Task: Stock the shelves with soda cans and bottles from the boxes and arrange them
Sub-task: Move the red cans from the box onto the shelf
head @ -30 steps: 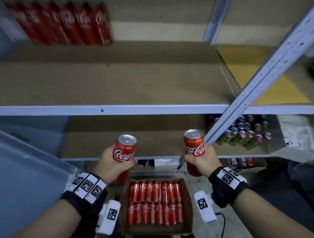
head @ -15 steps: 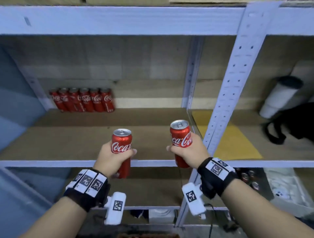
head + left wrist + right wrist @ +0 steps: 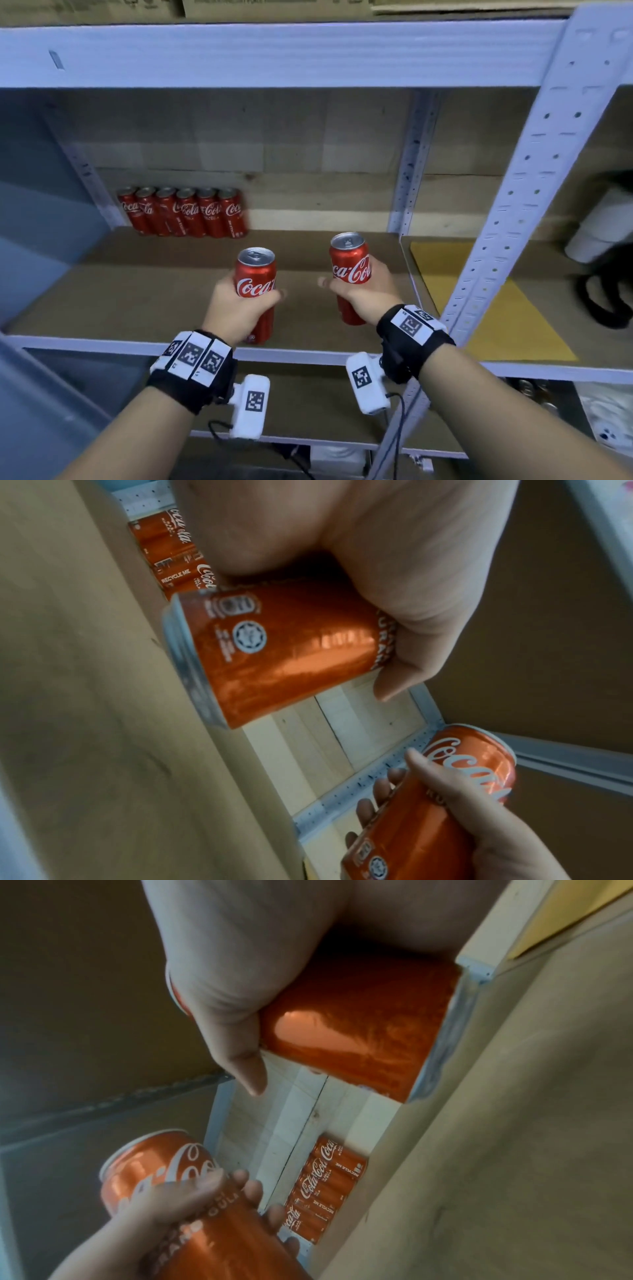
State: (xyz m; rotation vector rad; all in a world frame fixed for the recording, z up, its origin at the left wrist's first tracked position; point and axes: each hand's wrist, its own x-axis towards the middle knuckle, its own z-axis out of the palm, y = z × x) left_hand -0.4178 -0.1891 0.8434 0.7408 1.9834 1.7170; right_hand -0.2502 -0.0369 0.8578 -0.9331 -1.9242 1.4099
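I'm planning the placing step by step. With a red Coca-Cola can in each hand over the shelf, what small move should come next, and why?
Probably reach both hands forward to the back of the brown shelf board. The left hand and right hand each grip an upright red Coca-Cola can near the front edge, while the row of six red cans stands at the back wall with bare board to its right.

Looks like shop stockroom or storage area. Slotted pale metal racking upright (image 3: 534, 178), bare board shelf (image 3: 137, 291) on metal frame. Row of identical red cola cans (image 3: 183, 212) lined up at shelf back. Cardboard cartons (image 3: 274, 8) on tier above. More cans, blurred, on lower tier (image 3: 534, 390). Plain plank back wall (image 3: 291, 154).
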